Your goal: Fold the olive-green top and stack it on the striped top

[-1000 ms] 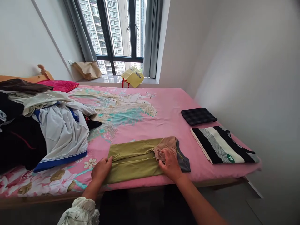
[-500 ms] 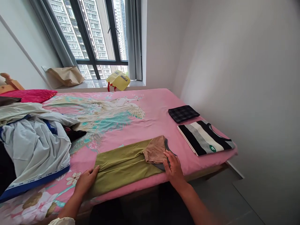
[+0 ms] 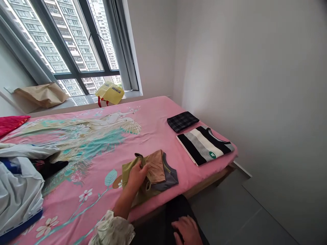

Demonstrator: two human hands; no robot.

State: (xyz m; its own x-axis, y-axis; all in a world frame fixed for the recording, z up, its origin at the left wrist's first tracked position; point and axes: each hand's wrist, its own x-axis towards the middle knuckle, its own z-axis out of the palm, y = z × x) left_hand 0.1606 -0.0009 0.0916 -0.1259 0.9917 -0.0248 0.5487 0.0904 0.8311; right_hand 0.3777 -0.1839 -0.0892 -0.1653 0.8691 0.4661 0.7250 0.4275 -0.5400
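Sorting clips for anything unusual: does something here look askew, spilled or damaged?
Nothing looks spilled or damaged. The yellow bag sits tilted by the window, red handles dangling. The white garment at far left lies rumpled, unlike the folded striped shirt. The olive-and-brown shirt bunches where the left hand grips it.

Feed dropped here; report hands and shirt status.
Left hand gripping olive shirt. Right hand off it. Shirt partly folded. Striped top alongside, apart.

Striped tee (image 3: 204,141) has "W" badge (image 3: 212,155) (grn bkgd).
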